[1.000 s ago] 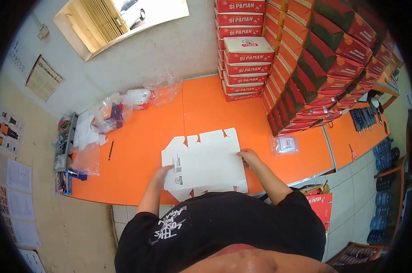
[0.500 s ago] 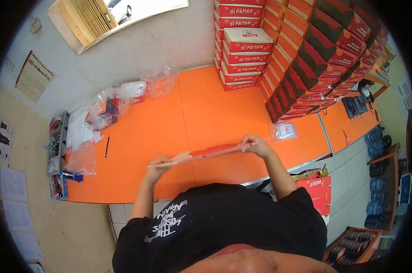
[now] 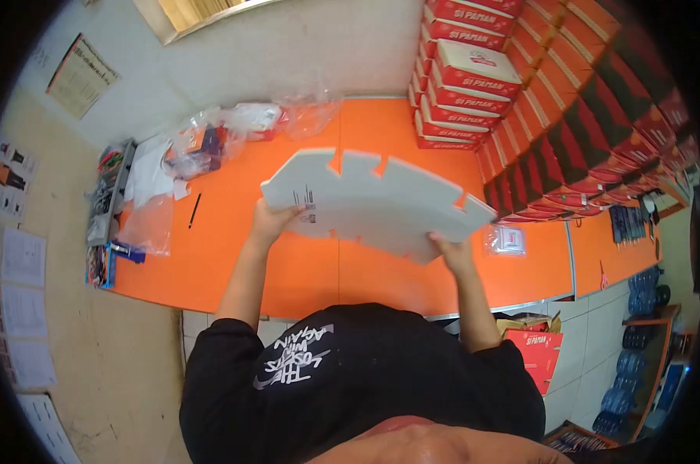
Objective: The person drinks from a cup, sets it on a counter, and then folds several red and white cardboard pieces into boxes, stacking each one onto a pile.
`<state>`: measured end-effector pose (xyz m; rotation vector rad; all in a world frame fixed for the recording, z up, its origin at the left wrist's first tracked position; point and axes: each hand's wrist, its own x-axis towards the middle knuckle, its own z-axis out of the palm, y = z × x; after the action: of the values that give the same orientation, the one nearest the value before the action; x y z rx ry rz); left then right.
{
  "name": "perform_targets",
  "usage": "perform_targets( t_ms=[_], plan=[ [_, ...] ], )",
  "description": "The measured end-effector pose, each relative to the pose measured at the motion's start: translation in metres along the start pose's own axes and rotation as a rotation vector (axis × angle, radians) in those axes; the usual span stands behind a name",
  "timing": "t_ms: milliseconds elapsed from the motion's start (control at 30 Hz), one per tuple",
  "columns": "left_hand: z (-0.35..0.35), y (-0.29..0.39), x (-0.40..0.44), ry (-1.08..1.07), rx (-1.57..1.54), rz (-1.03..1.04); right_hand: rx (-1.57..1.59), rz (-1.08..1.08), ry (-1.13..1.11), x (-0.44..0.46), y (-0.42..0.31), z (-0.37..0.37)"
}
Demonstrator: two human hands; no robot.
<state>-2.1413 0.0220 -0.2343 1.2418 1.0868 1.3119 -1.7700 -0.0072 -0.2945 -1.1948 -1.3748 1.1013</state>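
Observation:
A flat white cardboard sheet (image 3: 373, 197) with notched edges and small dark print at its left is held up over the orange table (image 3: 288, 290). My left hand (image 3: 276, 220) grips its left end, with the thumb on the printed face. At the lower right edge, my right hand (image 3: 450, 251) is closed on the sheet, thumb on top. The fingers of both hands are mostly hidden behind the cardboard. The sheet bends slightly and slants down toward the right.
Stacked red boxes (image 3: 474, 81) stand at the back right. A small plastic packet (image 3: 508, 240) lies right of the sheet. A black pen (image 3: 194, 210), plastic bags (image 3: 149, 224) and a grey tray (image 3: 106, 193) are on the left. Red scissors (image 3: 603, 274) lie far right.
The sheet, seen nearly edge-on half a second ago, now shows its white printed face and is raised farther from my body. Both hands still hold it. The camera view has shifted.

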Motion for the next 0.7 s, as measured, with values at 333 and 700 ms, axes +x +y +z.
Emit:
perform_targets(
  t_ms=[333,700],
  plan=[
    [-0.032,-0.105,-0.008,-0.133,-0.036,-0.346,0.207,0.371,-0.402,0.029,0.022,-0.042],
    [-0.028,-0.011,0.004,-0.107,0.431,0.028,-0.181,0.034,-0.408,0.048,-0.009,-0.029]
  ],
)
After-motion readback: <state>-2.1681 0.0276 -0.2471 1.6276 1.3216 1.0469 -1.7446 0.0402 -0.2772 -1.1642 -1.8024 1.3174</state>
